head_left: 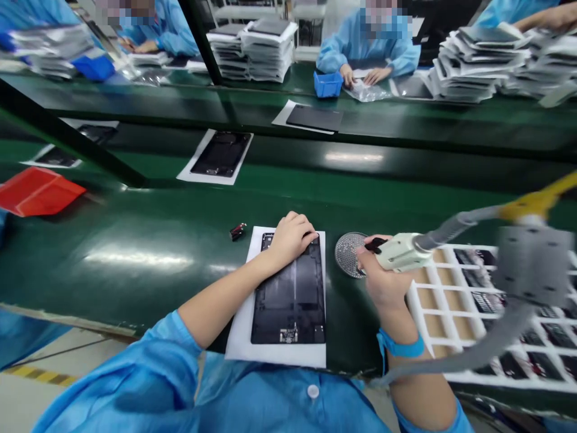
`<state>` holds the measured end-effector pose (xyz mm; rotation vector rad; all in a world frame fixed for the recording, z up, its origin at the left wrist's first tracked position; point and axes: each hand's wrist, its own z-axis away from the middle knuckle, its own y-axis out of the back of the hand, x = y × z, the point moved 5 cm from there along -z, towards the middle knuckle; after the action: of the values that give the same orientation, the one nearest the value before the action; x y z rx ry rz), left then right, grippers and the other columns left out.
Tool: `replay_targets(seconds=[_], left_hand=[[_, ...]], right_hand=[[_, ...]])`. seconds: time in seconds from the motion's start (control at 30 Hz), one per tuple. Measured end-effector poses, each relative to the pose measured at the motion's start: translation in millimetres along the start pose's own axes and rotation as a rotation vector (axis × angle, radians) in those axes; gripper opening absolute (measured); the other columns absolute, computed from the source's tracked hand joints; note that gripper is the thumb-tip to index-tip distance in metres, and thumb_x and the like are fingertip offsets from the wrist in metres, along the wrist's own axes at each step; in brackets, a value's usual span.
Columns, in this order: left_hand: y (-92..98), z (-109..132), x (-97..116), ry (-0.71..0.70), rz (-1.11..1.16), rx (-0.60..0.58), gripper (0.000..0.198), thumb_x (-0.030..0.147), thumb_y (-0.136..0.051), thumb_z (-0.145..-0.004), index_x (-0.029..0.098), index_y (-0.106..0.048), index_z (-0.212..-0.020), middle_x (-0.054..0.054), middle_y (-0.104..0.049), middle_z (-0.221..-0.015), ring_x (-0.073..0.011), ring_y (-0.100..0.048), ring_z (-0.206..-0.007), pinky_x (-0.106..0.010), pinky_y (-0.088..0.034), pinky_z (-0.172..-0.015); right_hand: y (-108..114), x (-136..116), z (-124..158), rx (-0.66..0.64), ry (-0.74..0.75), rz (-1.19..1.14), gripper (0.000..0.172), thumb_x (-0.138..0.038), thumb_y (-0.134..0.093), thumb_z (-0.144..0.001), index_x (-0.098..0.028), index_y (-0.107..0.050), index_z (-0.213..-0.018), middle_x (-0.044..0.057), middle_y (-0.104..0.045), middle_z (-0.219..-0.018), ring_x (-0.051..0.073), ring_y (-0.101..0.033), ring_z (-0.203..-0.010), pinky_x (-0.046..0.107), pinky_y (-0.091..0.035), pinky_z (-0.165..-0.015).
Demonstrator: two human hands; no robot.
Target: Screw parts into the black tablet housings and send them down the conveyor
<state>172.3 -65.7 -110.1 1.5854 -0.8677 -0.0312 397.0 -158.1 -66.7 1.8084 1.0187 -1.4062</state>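
A black tablet housing (288, 300) with inner parts and a small circuit board showing lies on a white sheet (241, 337) in front of me. My left hand (291, 237) rests over its upper end, fingers bent and close together around the top edge; what lies beneath the palm is hidden. On the right, my right hand (383, 276) is closed around a pale electric screwdriver (406, 251) with a grey cable. Its tip points left, over a round perforated metal dish (349, 255). Left of the sheet lies a small dark part with reddish wires (237, 231).
A white divided tray (433, 319) with dark parts stands at right, partly behind the hanging grey cable (491, 343). Another tablet housing (220, 153) lies farther back. A red bin (38, 191) is at left. Co-workers (367, 45) sit opposite, near stacked sheets (270, 51).
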Motion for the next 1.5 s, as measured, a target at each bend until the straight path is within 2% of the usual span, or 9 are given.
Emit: replay_targets(seconds=[0.1, 0.2, 0.43, 0.63, 1.07, 1.5], left_hand=[[-2.3, -2.9, -3.7, -0.013, 0.054, 0.007, 0.018, 0.033, -0.076, -0.108, 0.021, -0.084, -0.097, -0.009, -0.077, -0.104, -0.0293, -0.06, -0.105, -0.045, -0.051, -0.095], [-4.0, -4.1, -6.5, -0.025, 0.096, 0.024, 0.02, 0.033, -0.075, -0.108, 0.021, -0.086, -0.096, -0.009, -0.076, -0.101, -0.029, -0.059, -0.103, -0.046, -0.051, -0.094], [-5.0, -3.5, -2.7, -0.085, 0.154, 0.007, 0.016, 0.032, -0.078, -0.106, 0.023, -0.088, -0.096, -0.009, -0.072, -0.102, -0.0285, -0.06, -0.105, -0.043, -0.051, -0.088], [-6.3, -1.8, -1.8, -0.08, 0.159, 0.029, 0.016, 0.031, -0.079, -0.106, 0.023, -0.087, -0.095, -0.009, -0.071, -0.1, -0.0291, -0.059, -0.106, -0.044, -0.052, -0.091], [-3.7, 0.7, 0.9, -0.077, 0.194, 0.035, 0.015, 0.03, -0.079, -0.106, 0.022, -0.086, -0.095, -0.008, -0.074, -0.099, -0.0298, -0.06, -0.107, -0.044, -0.052, -0.092], [-4.9, 0.6, -0.4, -0.079, 0.195, 0.042, 0.012, 0.027, -0.082, -0.104, 0.022, -0.086, -0.094, -0.008, -0.075, -0.098, -0.0298, -0.06, -0.107, -0.044, -0.052, -0.092]], right_hand=[[-5.4, -4.6, -1.1, 0.001, -0.077, -0.121, 0.022, -0.029, -0.083, -0.072, -0.023, -0.065, -0.083, -0.007, -0.06, -0.059, 0.014, -0.054, -0.047, 0.031, -0.047, -0.051], [-11.1, -5.8, -1.6, -0.003, -0.127, -0.166, 0.021, -0.026, -0.08, -0.07, -0.023, -0.064, -0.084, -0.009, -0.057, -0.056, 0.013, -0.052, -0.045, 0.03, -0.045, -0.05], [-22.0, -3.6, 1.1, 0.011, -0.093, -0.193, 0.021, -0.026, -0.076, -0.069, -0.024, -0.063, -0.086, -0.011, -0.054, -0.053, 0.012, -0.05, -0.042, 0.03, -0.045, -0.051], [-28.7, -2.4, 1.5, 0.012, -0.097, -0.163, 0.022, -0.027, -0.078, -0.069, -0.024, -0.062, -0.084, -0.01, -0.058, -0.058, 0.011, -0.05, -0.042, 0.031, -0.046, -0.05], [-25.6, -3.9, -0.5, 0.004, -0.09, -0.154, 0.021, -0.027, -0.076, -0.069, -0.024, -0.063, -0.086, -0.011, -0.053, -0.051, 0.013, -0.05, -0.042, 0.032, -0.044, -0.052], [-27.0, 0.7, 0.2, 0.011, -0.112, -0.195, 0.022, -0.022, -0.077, -0.068, -0.023, -0.063, -0.085, -0.01, -0.056, -0.051, 0.013, -0.05, -0.042, 0.031, -0.046, -0.051]])
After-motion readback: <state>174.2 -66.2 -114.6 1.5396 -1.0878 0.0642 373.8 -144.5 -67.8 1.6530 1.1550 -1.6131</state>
